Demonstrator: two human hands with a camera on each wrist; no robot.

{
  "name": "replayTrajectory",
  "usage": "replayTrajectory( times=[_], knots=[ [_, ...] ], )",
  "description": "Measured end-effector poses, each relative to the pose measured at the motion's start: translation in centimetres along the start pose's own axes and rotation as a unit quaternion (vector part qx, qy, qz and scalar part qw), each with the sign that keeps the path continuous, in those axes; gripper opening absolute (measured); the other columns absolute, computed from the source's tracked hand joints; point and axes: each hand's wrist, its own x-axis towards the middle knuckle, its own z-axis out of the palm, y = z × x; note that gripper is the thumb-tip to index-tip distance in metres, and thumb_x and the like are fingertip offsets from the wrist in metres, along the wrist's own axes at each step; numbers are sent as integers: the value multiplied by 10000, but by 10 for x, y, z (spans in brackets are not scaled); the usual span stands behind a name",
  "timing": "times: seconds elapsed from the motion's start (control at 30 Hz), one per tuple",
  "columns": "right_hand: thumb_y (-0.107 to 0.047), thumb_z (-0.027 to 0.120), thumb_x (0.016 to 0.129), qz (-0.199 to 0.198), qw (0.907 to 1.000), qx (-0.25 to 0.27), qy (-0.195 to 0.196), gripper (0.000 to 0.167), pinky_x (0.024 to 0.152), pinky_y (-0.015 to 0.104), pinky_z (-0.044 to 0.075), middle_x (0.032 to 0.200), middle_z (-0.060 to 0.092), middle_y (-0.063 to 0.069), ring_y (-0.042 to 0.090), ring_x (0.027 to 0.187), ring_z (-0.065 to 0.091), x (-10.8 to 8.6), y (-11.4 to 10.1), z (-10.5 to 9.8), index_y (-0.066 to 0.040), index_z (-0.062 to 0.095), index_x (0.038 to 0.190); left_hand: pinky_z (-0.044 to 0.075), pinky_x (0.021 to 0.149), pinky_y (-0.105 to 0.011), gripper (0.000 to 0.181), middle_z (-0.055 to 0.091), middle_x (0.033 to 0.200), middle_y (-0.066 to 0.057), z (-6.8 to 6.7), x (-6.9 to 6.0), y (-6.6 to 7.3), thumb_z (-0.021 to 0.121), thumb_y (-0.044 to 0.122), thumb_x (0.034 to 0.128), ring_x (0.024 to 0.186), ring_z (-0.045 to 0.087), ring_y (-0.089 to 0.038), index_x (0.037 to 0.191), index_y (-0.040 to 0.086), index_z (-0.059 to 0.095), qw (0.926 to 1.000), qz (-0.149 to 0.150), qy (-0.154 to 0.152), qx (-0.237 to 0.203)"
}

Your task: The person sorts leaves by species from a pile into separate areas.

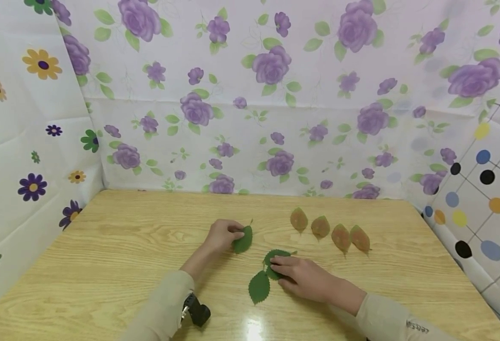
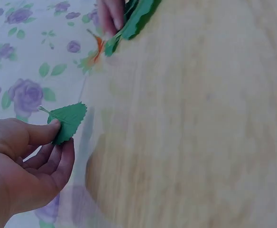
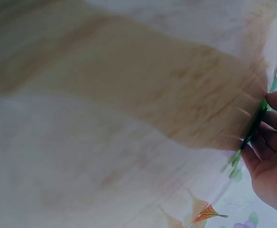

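Observation:
My left hand (image 1: 221, 237) pinches a green leaf (image 1: 244, 241) with a serrated edge between thumb and fingers. The left wrist view shows the same leaf (image 2: 70, 120) from the side, its stem pointing away. Nearer the middle of the table, my right hand (image 1: 307, 280) rests its outstretched fingers on green leaves (image 1: 277, 254), partly covering them. Just left of those fingers lies one more green leaf (image 1: 259, 287), flat and fully visible. From the right wrist, the leaves under the right hand (image 3: 273, 152) appear edge-on and dark.
Several reddish-green leaves (image 1: 298, 219) lie in a row at the back right of the wooden table (image 1: 147, 227). A floral cloth (image 1: 232, 142) hangs behind the table, with patterned sheets at both sides. A black device (image 1: 197, 311) sits at my left wrist.

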Motion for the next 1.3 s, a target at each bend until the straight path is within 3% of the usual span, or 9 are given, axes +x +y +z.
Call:
replayTrajectory(
  times=[0.2,0.47,0.6,0.73,0.93,1.07,1.3],
  knots=[
    [-104,613,952,-21,10000,-13,-15,349,921,385,501,1337,537,212,339,1181,555,-1,-2,-2,82,599,1247,553,768,-318,260,646,1000,-138,-22,1,-4,649,-45,885,918,624,-247,1144,-74,654,9979,-521,52,-393],
    [-100,608,956,-51,10000,7,-3,355,920,372,501,1349,526,207,340,1182,554,0,-2,-1,82,588,1260,562,758,-325,283,637,1022,-188,-53,5,-16,639,-28,902,905,641,-267,1174,-103,626,9969,-714,153,-308],
    [-98,609,955,-60,10000,18,19,350,913,368,505,1348,527,205,343,1177,557,-1,-2,-2,80,592,1256,553,770,-334,287,637,1051,-220,-72,4,-27,637,-12,906,939,631,-294,1173,-116,619,9977,-630,238,25],
    [-100,608,956,-31,10000,41,10,349,911,366,506,1349,527,204,345,1177,557,-1,-3,-2,75,592,1258,552,767,-335,285,629,1067,-244,-90,-1,-38,635,-10,902,951,623,-314,1159,-132,612,9960,-752,404,248],
    [-105,603,960,-26,9999,78,-68,353,922,370,498,1353,521,207,344,1186,550,0,-4,-2,80,586,1261,559,760,-377,248,638,1004,-256,-114,-13,-56,651,10,882,915,626,-363,1073,-146,630,9885,-694,655,1176],
    [-106,588,969,-26,9999,77,-72,346,928,378,494,1354,522,204,340,1190,548,1,-4,-1,77,587,1262,561,712,-340,261,650,967,-245,-122,-15,-61,653,22,884,865,642,-336,1081,-147,623,9889,-762,622,1117],
    [12,613,922,-84,9997,-87,203,238,901,306,508,1251,606,170,292,1114,610,6,0,-3,65,654,1151,548,724,-332,259,646,989,-234,-122,-8,-62,642,28,892,895,625,-323,1101,-124,629,9912,-768,521,940]
  ],
)
